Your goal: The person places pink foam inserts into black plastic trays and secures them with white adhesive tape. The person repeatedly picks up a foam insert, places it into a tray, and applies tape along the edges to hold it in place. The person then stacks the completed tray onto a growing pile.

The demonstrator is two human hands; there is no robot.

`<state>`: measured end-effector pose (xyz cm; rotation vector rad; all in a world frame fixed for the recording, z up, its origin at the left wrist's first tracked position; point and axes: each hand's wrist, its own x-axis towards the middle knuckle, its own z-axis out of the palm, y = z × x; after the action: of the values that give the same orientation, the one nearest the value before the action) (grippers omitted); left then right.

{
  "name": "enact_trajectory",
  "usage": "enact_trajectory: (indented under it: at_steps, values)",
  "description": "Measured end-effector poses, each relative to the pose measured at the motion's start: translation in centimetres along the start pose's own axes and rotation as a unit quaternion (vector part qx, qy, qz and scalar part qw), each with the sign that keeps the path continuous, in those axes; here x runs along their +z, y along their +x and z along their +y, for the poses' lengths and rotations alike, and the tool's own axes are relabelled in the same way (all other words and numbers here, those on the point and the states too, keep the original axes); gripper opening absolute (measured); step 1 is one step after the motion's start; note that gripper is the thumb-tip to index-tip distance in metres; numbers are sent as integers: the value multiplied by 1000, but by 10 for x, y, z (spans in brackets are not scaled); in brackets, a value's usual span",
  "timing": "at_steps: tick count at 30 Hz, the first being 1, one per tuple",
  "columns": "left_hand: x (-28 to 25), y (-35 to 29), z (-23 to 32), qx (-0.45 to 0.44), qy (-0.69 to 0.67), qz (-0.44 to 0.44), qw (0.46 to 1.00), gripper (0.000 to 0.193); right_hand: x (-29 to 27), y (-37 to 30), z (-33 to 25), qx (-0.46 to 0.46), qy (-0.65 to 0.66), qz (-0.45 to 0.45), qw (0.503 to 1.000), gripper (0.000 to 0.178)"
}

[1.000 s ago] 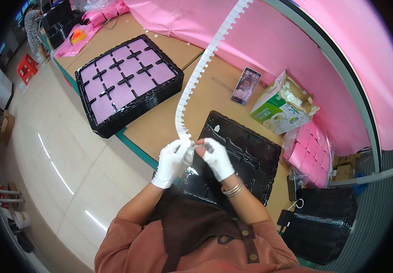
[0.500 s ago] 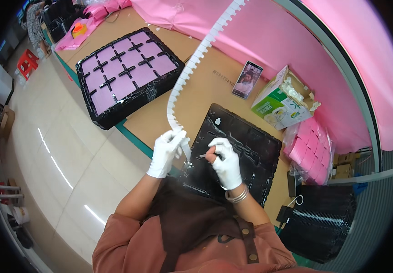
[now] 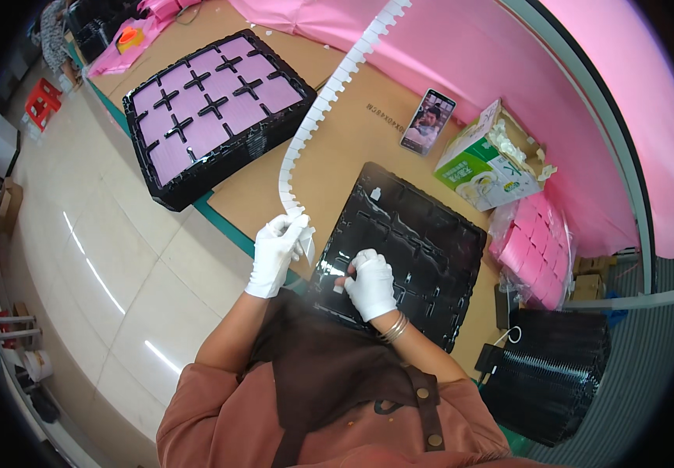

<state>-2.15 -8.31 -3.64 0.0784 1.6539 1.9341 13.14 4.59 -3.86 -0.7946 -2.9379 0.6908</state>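
Note:
My left hand (image 3: 274, 253), in a white glove, is closed on a long white strip of small tags (image 3: 299, 148) that runs up past the top of the view; its short tail hangs below the fingers. My right hand (image 3: 371, 287), gloved but with bare thumb and fingertip showing, pinches a small white tag (image 3: 339, 285) low over the near left part of a black plastic tray (image 3: 423, 234). I cannot tell whether that tag touches the tray. Another white tag (image 3: 375, 193) lies on the tray's far left corner.
On the cardboard-covered table stand a black divided tray (image 3: 235, 160) with pink-purple pads, a phone (image 3: 428, 121), a green and white box (image 3: 481, 168) of white scraps and bagged pink pieces (image 3: 536, 249). Stacked black trays (image 3: 544, 374) are at right. A red stool (image 3: 42, 103) stands on the floor.
My right hand has moved down and left with the small tag, closer to the tray. My left hand has shifted slightly left and up with the strip.

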Motion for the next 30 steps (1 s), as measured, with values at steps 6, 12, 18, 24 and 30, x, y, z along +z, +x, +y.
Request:
enact_trajectory:
  at_steps: [6,12,18,24,30]
  values:
    - [5,-11,3,-10,4,-24,1000,22,-2,-8,6,-77,49,29,995,30]
    - [31,-38,-1,13,-3,-87,996,14,-16,4,-8,77,530,-3,845,21]
    - [45,-45,-11,146,70,-37,986,10,-26,-4,-15,98,676,-12,730,17]
    - [52,-50,-8,33,-23,-104,994,12,-32,-6,-7,83,619,-14,781,13]
    - [55,-34,11,-80,-84,-140,983,22,-40,-20,-5,-148,295,204,922,13]
